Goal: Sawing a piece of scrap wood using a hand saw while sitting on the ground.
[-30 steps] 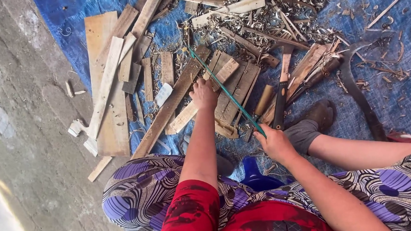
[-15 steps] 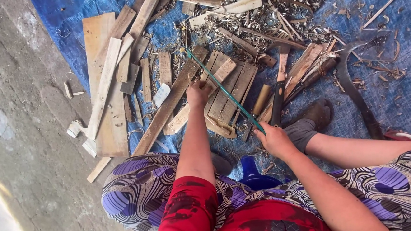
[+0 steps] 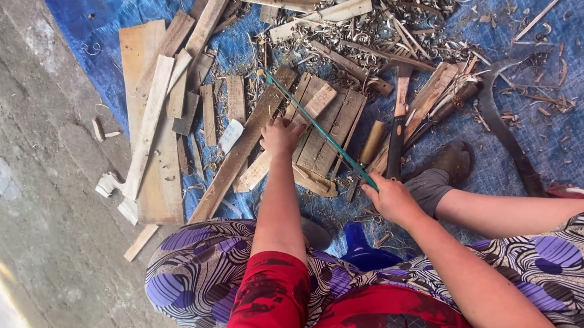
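Observation:
My right hand grips the near end of a thin green saw blade that slants up and left across a pile of wooden slats. My left hand rests with spread fingers on the slats, pressing beside the blade. A long brown plank lies diagonally just left of that hand. I sit on the ground in patterned purple cloth and a red top, knees apart.
A blue tarp covers the ground, strewn with wood shavings and offcuts. Pale boards lie at the left. A curved dark blade rests at the right. A hatchet-like tool lies near my foot. Bare concrete spreads left.
The saw blade has shifted slightly along its slant while my right hand keeps its grip. My left hand stays pressed on the slats.

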